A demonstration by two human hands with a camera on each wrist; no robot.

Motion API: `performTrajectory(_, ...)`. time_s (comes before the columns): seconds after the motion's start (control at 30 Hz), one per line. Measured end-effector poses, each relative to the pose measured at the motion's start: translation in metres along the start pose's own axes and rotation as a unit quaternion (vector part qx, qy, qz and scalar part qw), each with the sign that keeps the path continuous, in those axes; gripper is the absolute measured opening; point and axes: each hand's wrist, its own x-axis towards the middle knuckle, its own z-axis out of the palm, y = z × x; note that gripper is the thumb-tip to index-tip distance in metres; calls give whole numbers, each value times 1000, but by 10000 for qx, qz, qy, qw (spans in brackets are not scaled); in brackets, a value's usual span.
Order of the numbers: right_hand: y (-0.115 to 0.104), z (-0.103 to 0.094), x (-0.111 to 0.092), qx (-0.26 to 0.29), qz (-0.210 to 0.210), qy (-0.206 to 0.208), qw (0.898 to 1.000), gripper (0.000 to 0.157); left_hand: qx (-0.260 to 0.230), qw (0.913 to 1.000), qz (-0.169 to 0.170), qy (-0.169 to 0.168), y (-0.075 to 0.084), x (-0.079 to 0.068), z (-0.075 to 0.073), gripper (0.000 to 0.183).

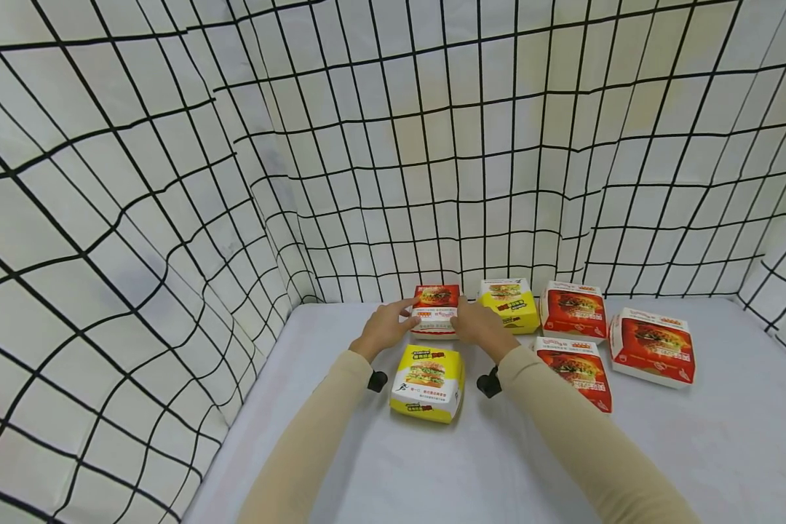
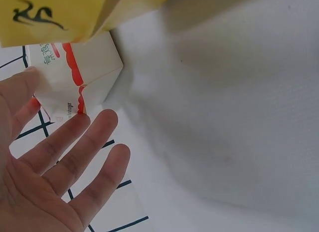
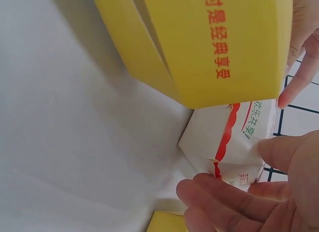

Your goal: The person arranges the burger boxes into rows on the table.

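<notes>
A red-and-white burger box lies at the back of the table, between both hands. My left hand pinches its left side, thumb on the front corner, while the other fingers spread out. At the opposite side my right hand pinches the box, its thumb against the white front. Closer to me, between the wrists, lies a yellow burger box; it looms large in both wrist views. Right beyond the right hand sits a second yellow burger box, partly covered by that hand.
Three more red burger boxes lie to the right: one at the back, one farther right, and one partly behind the right forearm. White walls with black netting rise behind and at the sides of the white-covered table.
</notes>
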Motion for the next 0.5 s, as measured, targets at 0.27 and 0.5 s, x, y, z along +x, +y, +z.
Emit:
performTrajectory(0.27,-3,-12,-13,54,-125,-121,9998,72,-128,9998,127,106,5,-10,-11,63)
performTrajectory(0.5,-5,-30,-50,517,-581,-121,9969,62,-340,9990,300,18,13,-37,-33,50)
